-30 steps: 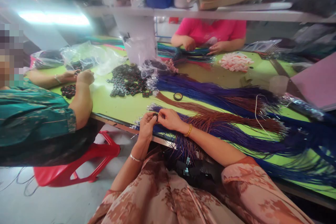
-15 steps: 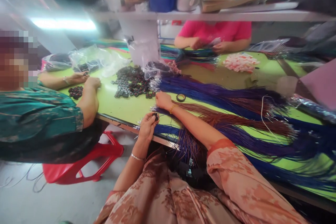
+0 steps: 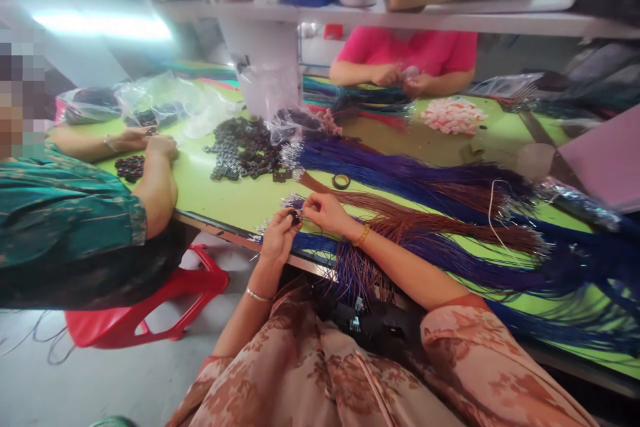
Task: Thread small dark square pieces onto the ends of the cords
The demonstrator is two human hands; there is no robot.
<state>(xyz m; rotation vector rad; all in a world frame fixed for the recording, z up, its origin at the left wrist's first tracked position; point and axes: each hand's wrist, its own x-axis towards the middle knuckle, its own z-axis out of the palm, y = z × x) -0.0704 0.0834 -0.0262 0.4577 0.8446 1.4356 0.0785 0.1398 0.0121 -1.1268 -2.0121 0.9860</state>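
Observation:
Between the fingertips of my left hand (image 3: 280, 235) is a small black plastic connector housing (image 3: 295, 216), held just above the table's front edge. My right hand (image 3: 327, 213) is pinched right beside it, with what looks like the tip of a thin wire at its fingers; the wire's colour is hard to make out. Under and around my right forearm lie bundles of brown wires (image 3: 395, 213) and blue wires (image 3: 320, 243), with silver metal terminals (image 3: 291, 200) on their ends. Some wires hang over the edge towards my lap, where black housings (image 3: 357, 320) show.
A heap of black connector housings (image 3: 245, 150) lies beyond my hands, near a roll of black tape (image 3: 341, 181). Purple-blue wires (image 3: 400, 163) stretch to the right. Two co-workers sit at the table, one left near a red stool (image 3: 150, 300), one opposite behind pale pink pieces (image 3: 453, 115).
My right hand has come back from the wire ends near the heap towards me, and now meets the housing in my left hand. The view has shifted slightly.

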